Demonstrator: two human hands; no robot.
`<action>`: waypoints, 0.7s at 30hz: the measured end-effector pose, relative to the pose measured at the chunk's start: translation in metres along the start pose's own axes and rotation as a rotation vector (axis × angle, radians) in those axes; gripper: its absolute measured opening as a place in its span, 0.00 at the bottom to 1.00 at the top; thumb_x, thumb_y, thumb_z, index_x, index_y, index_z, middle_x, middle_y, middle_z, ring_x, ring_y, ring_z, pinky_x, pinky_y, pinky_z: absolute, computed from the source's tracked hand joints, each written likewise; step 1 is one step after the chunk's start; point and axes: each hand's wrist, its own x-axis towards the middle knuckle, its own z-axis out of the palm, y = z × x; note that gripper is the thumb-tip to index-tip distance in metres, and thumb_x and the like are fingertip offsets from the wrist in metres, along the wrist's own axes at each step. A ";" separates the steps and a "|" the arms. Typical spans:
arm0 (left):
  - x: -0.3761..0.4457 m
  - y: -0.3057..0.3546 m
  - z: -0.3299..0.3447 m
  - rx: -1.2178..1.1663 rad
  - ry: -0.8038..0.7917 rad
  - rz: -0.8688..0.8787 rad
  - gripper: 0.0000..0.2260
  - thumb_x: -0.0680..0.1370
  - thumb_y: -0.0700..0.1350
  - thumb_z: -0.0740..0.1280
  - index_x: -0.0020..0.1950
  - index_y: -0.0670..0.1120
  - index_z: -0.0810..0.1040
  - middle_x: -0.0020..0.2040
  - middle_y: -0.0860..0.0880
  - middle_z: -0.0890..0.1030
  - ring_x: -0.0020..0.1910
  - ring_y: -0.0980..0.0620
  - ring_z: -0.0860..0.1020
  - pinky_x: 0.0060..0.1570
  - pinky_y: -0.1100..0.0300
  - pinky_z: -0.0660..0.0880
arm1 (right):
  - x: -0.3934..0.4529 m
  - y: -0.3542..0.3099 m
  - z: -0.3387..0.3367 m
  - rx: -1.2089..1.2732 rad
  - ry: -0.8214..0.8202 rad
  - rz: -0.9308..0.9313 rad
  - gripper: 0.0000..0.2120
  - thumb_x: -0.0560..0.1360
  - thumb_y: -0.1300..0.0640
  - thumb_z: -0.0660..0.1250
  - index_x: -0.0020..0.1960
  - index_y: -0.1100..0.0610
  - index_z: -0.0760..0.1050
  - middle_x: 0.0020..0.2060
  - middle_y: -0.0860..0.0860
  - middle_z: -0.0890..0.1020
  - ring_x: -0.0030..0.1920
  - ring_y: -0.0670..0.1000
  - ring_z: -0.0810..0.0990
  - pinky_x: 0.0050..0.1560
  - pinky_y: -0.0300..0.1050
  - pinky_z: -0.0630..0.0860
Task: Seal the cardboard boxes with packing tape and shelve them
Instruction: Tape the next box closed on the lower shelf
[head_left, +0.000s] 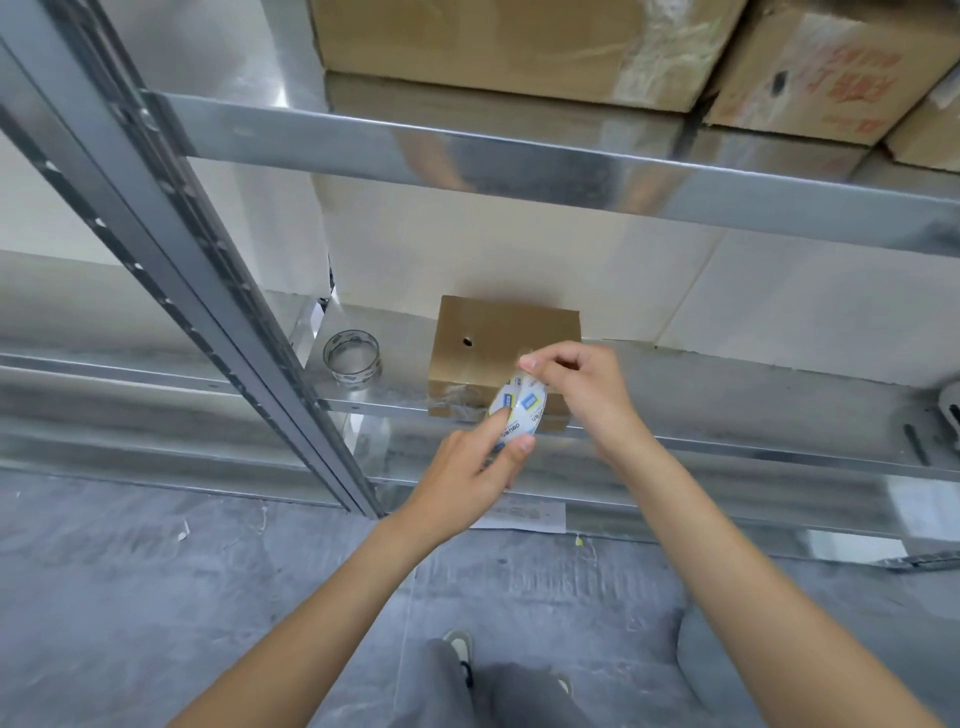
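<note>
The small box (504, 353) lies on the low metal shelf (727, 405), at its near edge, in the middle of the view. Its flaps are closed, and some clear tape seems to be already on its near left side, where a shiny wrinkled patch shows. I judge that the sealing is begun but not finished, because the tape roll (517, 410) is in the hands just in front of the box. The left hand (467, 473) grips the roll, with the thumb on its rim and a finger on its printed face. The right hand (576, 384) pinches something at the top of the roll; most probably it is the free end of the tape, but the strip itself is too clear to see. This box is already on a shelf, so after taping only little shelving is left for it.

A second roll (353, 358), nearly used up, stands on the same shelf, left of the box and apart from it. On the upper shelf (519, 150) sit bigger boxes (571, 47), far and above. The shelf post (208, 260) stands on the left, away from the hands. The floor (156, 597) is grey, and a paper sheet (524, 514) lies on it under the shelf. Nothing blocks the box.
</note>
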 end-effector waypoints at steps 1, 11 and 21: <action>0.000 -0.001 0.000 -0.015 -0.004 -0.012 0.16 0.80 0.57 0.58 0.43 0.45 0.69 0.30 0.54 0.72 0.31 0.48 0.71 0.37 0.43 0.74 | 0.000 0.000 0.000 -0.004 0.002 -0.003 0.06 0.73 0.63 0.73 0.38 0.56 0.82 0.38 0.47 0.85 0.41 0.42 0.82 0.44 0.33 0.76; -0.018 -0.024 -0.004 0.050 -0.081 -0.001 0.19 0.80 0.56 0.58 0.58 0.42 0.78 0.64 0.51 0.74 0.69 0.59 0.65 0.68 0.64 0.60 | 0.003 -0.012 -0.020 0.097 -0.057 0.057 0.04 0.74 0.62 0.71 0.41 0.61 0.83 0.35 0.55 0.81 0.34 0.47 0.77 0.41 0.39 0.75; 0.025 -0.005 -0.018 -0.366 0.281 -0.282 0.09 0.83 0.50 0.59 0.55 0.50 0.77 0.58 0.52 0.78 0.53 0.59 0.76 0.51 0.60 0.69 | -0.015 -0.049 -0.023 -0.019 -0.506 -0.084 0.04 0.73 0.60 0.71 0.42 0.60 0.82 0.40 0.60 0.83 0.42 0.52 0.80 0.49 0.41 0.75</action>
